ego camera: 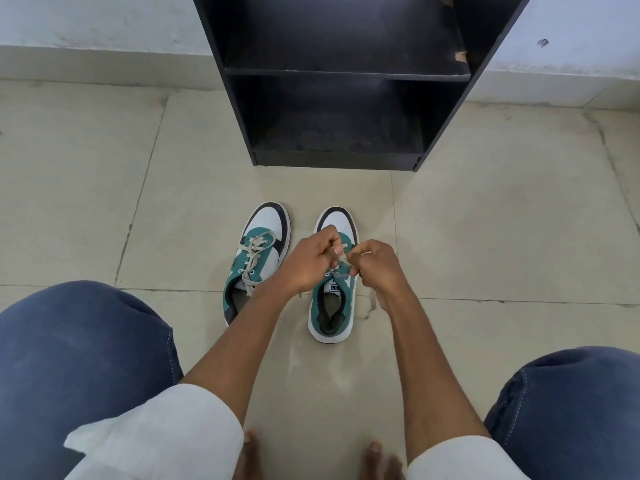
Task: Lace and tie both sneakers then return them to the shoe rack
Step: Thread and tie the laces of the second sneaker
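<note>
Two teal, white and black sneakers stand side by side on the tiled floor, toes toward a black shoe rack (341, 76). The left sneaker (258, 258) leans a little and has its off-white lace threaded through the eyelets with the ends loose. Over the right sneaker (332, 299) both hands meet: my left hand (308, 259) and my right hand (375, 265) each pinch a part of its off-white lace (343, 261) above the tongue. The hands hide most of that sneaker's eyelets.
The rack's two shelves (332, 133) hold nothing and stand about a shoe's length beyond the sneakers. My knees in blue jeans (79, 348) flank the view and bare toes (375, 452) show at the bottom. A wall skirting (86, 64) runs behind the rack.
</note>
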